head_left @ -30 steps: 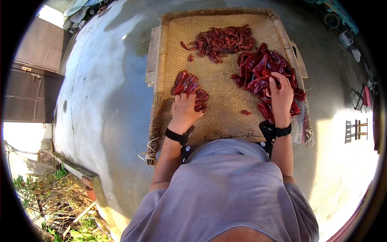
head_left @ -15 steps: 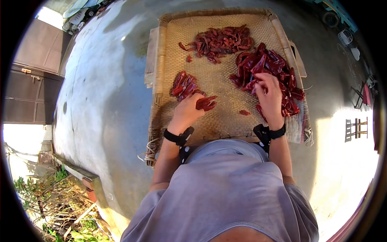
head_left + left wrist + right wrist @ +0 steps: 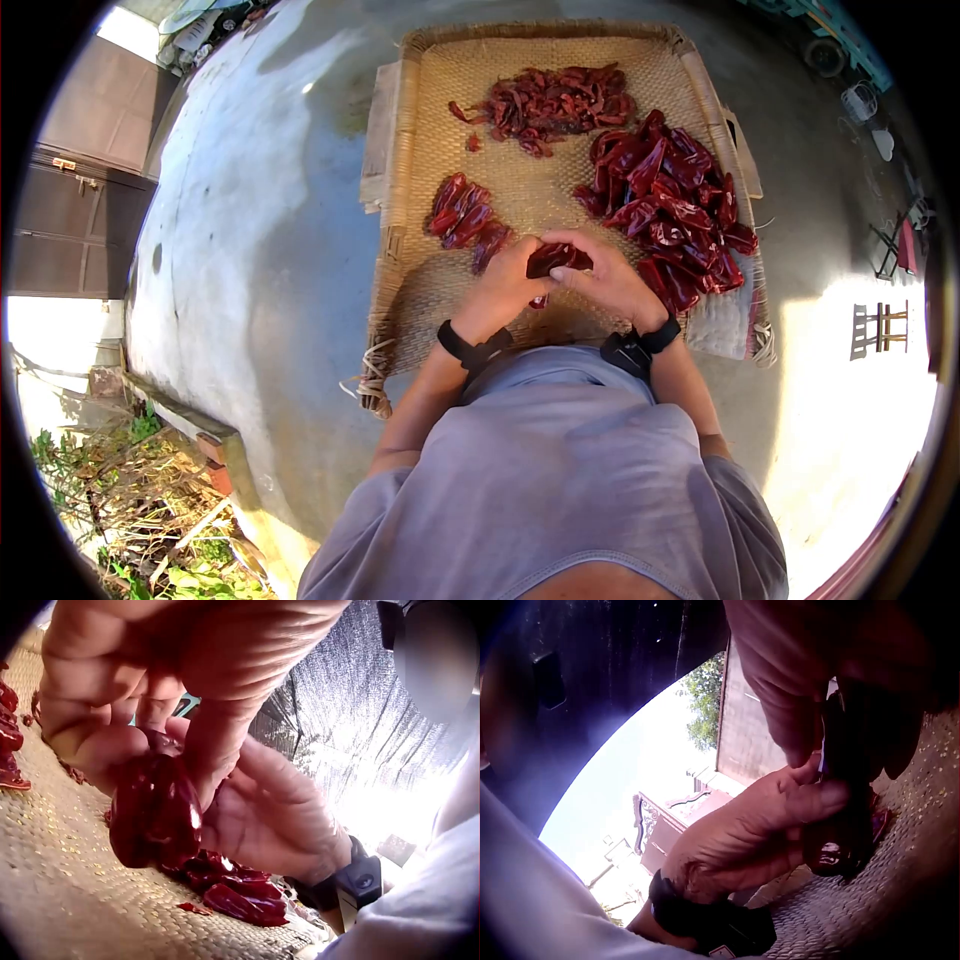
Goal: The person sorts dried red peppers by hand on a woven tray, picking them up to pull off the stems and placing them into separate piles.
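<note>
Close to the body, both hands meet over the near part of a woven tray (image 3: 420,300). My left hand (image 3: 497,290) grips dark red dried chili peppers (image 3: 550,260), whose glossy rounded ends stick out below the thumb in the left wrist view. From the other side my right hand (image 3: 612,282) pinches the same bunch between thumb and fingers. Its palm hides part of the bunch. A small pile of chilies (image 3: 462,212) lies just beyond the left hand, and a large glossy heap (image 3: 680,190) is beyond the right.
Shrivelled, duller chili pieces (image 3: 555,105) are spread at the tray's far end. The tray has a raised rim (image 3: 400,140) and rests on wooden boards (image 3: 378,140). Concrete floor (image 3: 250,200) surrounds it. A small wooden stool (image 3: 882,330) stands at the right.
My left hand has lifted chilies from the left pile and brought them to the middle. My right hand has left the right heap and joined it on the bunch.
</note>
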`<state>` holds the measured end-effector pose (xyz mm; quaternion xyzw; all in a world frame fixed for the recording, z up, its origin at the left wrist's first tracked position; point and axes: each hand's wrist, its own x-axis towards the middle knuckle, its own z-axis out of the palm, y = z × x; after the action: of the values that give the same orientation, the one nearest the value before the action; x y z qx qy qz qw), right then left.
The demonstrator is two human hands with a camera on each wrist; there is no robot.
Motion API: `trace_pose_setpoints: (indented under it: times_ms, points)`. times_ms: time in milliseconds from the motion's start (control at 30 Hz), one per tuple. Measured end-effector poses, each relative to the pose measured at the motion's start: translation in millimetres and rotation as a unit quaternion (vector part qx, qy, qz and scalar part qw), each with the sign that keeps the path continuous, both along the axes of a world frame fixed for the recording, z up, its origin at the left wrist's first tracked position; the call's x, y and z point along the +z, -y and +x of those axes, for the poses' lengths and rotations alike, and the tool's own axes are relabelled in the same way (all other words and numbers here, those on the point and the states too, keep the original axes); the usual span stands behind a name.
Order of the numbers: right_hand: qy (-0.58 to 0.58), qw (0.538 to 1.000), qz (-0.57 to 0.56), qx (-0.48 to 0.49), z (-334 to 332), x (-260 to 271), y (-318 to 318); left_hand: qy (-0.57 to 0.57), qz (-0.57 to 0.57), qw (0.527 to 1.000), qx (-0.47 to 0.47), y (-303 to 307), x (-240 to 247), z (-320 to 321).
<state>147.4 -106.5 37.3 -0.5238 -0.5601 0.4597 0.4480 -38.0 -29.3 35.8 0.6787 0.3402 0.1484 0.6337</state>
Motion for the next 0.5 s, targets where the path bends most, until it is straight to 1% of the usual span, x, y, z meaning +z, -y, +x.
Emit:
trace_pose_setpoints:
  times_ms: [67, 100, 167, 267, 300, 333, 367, 467, 500]
  points:
    - [-0.029, 0.998, -0.040, -0.035, 1, -1, 1, 0.035, -0.022, 0.999, -0.019, -1, -15, 1]
    - [-0.018, 0.998, -0.021, -0.064, 2, -3, 1, 0.012, 0.156, 0.988, -0.015, 2, -9, 2]
    - [0.002, 0.992, 0.016, -0.123, 6, -8, 2, 0.001, 0.113, 0.994, -0.006, 1, -9, 2]
    - [-0.013, 0.988, -0.041, -0.149, 18, -4, 6, -0.016, 0.059, 0.998, 0.010, -2, -13, 0]
    - [-0.022, 0.988, 0.009, -0.155, 20, -6, 5, -0.022, 0.043, 0.999, 0.016, -4, -14, 0]
    - [-0.030, 0.989, -0.007, -0.145, 23, -6, 6, -0.028, 0.027, 0.999, 0.021, -5, -14, 0]
    - [-0.039, 0.990, -0.024, -0.135, 27, -4, 8, -0.025, 0.045, 0.999, 0.017, -4, -13, 1]
    - [-0.078, 0.989, -0.064, -0.110, 25, -3, 9, 0.009, 0.043, 0.999, 0.011, 3, -5, 6]
    - [-0.094, 0.987, -0.076, -0.103, 23, -1, 9, -0.002, 0.059, 0.998, 0.007, 3, -5, 6]
